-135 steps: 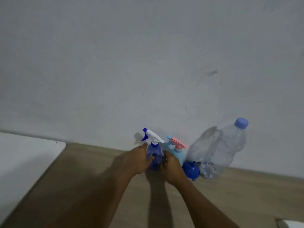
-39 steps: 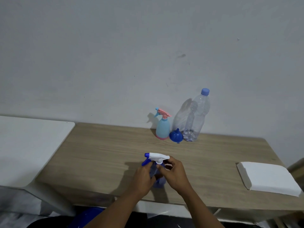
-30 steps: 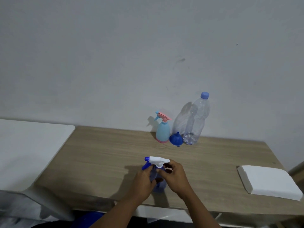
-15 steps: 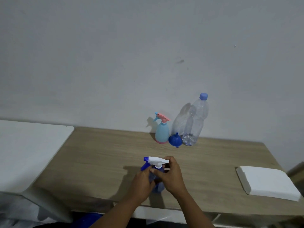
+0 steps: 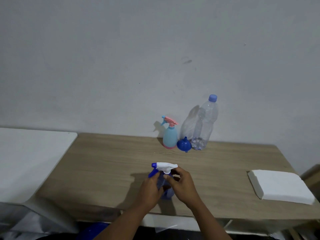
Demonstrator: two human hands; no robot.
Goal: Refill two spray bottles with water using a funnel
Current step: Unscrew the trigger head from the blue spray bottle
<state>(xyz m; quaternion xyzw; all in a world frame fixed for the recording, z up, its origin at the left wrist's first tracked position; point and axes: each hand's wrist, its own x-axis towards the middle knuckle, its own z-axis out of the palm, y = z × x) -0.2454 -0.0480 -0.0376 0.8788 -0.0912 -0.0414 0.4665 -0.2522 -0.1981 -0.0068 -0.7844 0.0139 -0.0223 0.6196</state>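
Observation:
A dark blue spray bottle (image 5: 164, 183) with a white and blue trigger head (image 5: 164, 167) stands near the front of the wooden table (image 5: 107, 163). My left hand (image 5: 149, 188) grips its body. My right hand (image 5: 181, 184) pinches the neck collar just under the head. Against the wall stand a light blue spray bottle (image 5: 170, 136) with a pink head, a blue funnel (image 5: 183, 144) lying mouth-down beside it, and a clear water bottle (image 5: 205, 124) with a blue cap.
A folded white cloth (image 5: 280, 186) lies at the table's right end. A white surface (image 5: 29, 158) adjoins the table on the left. A grey wall rises right behind the table.
Since 4.5 s ago the dark blue spray bottle has come from the wall to the table's front. Over the last second my right fingers have shifted round its neck; the bottle stays put.

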